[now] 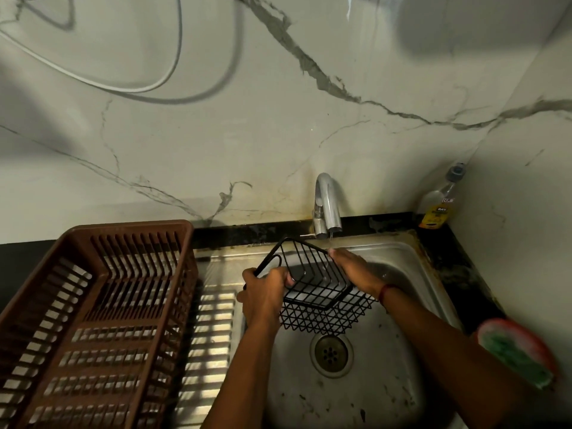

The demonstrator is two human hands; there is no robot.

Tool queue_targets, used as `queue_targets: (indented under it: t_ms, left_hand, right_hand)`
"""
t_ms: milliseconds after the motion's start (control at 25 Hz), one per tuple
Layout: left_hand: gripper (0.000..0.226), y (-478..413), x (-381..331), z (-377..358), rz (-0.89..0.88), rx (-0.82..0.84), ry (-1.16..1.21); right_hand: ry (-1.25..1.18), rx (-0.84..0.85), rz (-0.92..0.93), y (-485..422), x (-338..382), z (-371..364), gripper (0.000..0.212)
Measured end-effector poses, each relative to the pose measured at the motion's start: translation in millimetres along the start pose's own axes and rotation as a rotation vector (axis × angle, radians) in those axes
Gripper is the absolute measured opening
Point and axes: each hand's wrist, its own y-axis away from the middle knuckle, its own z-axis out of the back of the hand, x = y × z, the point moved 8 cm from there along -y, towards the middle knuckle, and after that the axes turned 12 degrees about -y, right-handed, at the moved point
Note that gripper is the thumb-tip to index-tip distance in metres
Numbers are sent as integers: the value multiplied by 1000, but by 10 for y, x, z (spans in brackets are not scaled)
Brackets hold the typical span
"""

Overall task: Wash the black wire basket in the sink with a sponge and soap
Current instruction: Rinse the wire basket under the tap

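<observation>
Two bare forearms are reaching up from the bottom edge and over the steel sink [387, 394]. Between them the black wire basket [322, 300] is hanging tilted in the air above the basin, with its open side turned toward the back wall. It is sitting just behind and above the round drain [331, 354] and is not touching the sink floor.

The left hand [264, 292] is gripping the basket at its left side, with fingers curling round the looped wire of the rim. The right hand [351, 267] is lying along the basket's right rim, its fingertips [331, 252] reaching the far corner. Whether those fingers are closing around the wire or only pressing against it cannot be told. A red thread [385, 293] is circling the right wrist.

A thin trickle is falling from the chrome tap [326, 202] just above that far corner.

A green and pink scrub pad [517, 356] is lying on the black countertop [448, 255] to the right of the sink, well apart from both hands. A bottle with a yellow label [439, 202] is standing in the back right corner against the marble wall. A brown plastic dish rack [93, 305] is sitting left of the basin, partly over the ribbed drainboard [210, 320]. A white cable [123, 85] is looping across the wall above.
</observation>
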Motion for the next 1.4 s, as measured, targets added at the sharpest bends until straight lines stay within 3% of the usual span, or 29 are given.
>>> queue_targets:
  t_ms: [160,280,400,480,560,680,840,920,1000,1080,1160,1240,1400]
  left_hand:
    - [102,-225,358,-280,80,157,202]
    - [96,-437,760,-603,217,363,326]
    - [76,93,668,-417,350,420,389]
    - [59,308,706,-393,413,444,447]
    - [57,512,797,-443,497,471,506]
    - [81,634,918,-575,550,501,602]
    - [105,636,982,-686,561,521,625]
    - [98,661,968,-736,605,553,709]
    - [87,652,947,-764,627,583,773]
    - [88,649,902,-763,637,640,820]
    - [85,663,858,-753,660,661,846]
    - [82,655,829,-735,674,648,867]
    - [93,593,788,-678,642,634,860]
  right_hand:
    - [212,153,204,200,716,-388,50]
    - [475,44,413,439,1007,-439,49]
    - [712,-157,613,638,912,-417,51]
    - [881,-235,604,667,710,-384,61]
    - [913,-240,564,652,561,-358,63]
    - [789,-336,485,597,508,-265,69]
    - [667,-478,203,500,570,-84,81]
    - [836,-399,396,648,747,-367,78]
    - [990,-143,662,937,796,-896,77]
    - [1098,45,771,1179,709,-1234,75]
    - [1130,48,787,1149,734,-1192,74]
    - [1148,-37,719,944,774,-933,74]
    - [1000,-272,395,476,734,-98,77]
